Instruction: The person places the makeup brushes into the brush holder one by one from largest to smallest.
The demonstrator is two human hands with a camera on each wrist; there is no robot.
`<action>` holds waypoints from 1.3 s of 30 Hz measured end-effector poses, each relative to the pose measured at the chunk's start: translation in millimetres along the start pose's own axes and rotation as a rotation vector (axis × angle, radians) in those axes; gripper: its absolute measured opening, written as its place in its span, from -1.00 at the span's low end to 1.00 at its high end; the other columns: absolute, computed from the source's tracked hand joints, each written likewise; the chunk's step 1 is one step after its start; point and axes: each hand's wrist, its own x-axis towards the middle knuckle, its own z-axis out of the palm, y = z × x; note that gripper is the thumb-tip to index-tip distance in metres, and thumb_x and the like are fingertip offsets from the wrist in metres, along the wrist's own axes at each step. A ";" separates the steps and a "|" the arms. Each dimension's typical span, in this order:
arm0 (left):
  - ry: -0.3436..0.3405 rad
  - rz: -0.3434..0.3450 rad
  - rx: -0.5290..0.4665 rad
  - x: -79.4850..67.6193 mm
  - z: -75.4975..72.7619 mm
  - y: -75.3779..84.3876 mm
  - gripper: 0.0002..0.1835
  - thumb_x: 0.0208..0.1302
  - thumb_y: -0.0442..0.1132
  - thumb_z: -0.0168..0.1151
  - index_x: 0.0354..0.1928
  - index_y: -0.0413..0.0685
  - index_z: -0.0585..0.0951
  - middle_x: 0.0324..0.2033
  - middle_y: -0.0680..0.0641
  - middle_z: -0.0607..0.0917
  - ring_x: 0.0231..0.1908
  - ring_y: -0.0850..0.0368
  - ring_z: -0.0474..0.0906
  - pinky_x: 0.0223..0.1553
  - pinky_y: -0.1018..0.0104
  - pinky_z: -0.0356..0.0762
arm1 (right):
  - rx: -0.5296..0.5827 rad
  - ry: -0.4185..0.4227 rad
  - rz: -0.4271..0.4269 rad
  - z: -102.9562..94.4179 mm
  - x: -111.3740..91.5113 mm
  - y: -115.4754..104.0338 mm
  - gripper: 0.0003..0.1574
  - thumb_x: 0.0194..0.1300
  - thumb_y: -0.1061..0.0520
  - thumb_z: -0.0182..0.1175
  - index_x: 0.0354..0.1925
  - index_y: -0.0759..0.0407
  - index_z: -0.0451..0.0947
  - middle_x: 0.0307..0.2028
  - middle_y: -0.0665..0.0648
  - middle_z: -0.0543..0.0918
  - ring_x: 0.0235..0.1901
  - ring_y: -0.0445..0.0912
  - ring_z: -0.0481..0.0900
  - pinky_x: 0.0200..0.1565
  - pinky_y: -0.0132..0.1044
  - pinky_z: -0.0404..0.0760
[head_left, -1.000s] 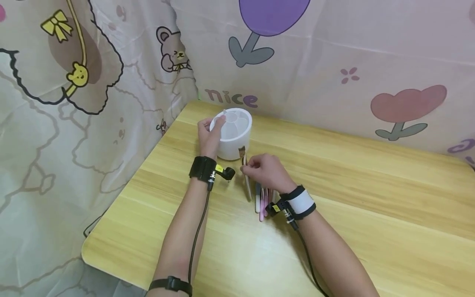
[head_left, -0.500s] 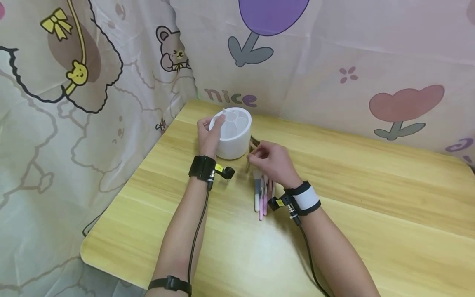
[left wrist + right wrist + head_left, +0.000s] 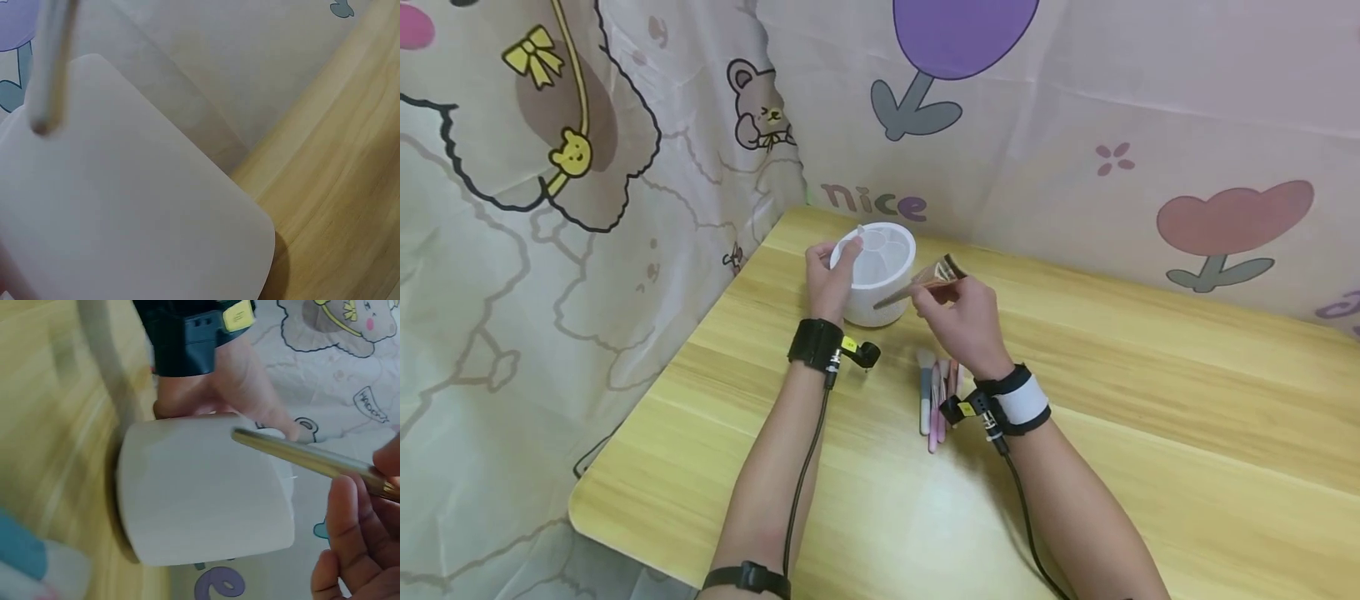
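Observation:
A white round holder [image 3: 861, 305] with inner compartments stands on the table; its visible compartments hold nothing. My left hand [image 3: 827, 283] grips its left side, thumb over the rim. My right hand [image 3: 967, 323], right of the holder, pinches a makeup brush [image 3: 897, 295]. Its bristles point up to the right and its handle end slants down to the left, in front of the holder's wall. The right wrist view shows the gold handle [image 3: 300, 453] between thumb and fingers. In the left wrist view the blurred handle end [image 3: 50, 87] hangs before the holder. Several more makeup brushes [image 3: 934, 408] lie below my right hand.
The wooden table [image 3: 1150, 400] meets a printed curtain [image 3: 1037, 167] along its back. Another curtain [image 3: 647, 333] hangs along the left edge. Each wrist wears a strapped camera with a cable, the right camera [image 3: 958, 408] partly covering the loose brushes.
My right hand has risen and moved right, turning the brush from bristles up and handle down to a slant with the handle end toward the holder. My left hand has kept its grip.

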 end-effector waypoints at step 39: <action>-0.007 0.048 -0.003 0.1 -0.2 -2.3 -0.38 0.29 0.20 0.35 0.21 0.06 0.39 0.21 -0.10 0.54 0.22 0.01 0.51 0.36 0.05 0.46 | 0.079 0.189 -0.137 28.7 20.6 13.6 -0.72 0.29 0.15 0.43 -0.08 0.30 0.74 -0.14 0.28 0.83 -0.12 0.12 0.83 0.02 -0.15 0.79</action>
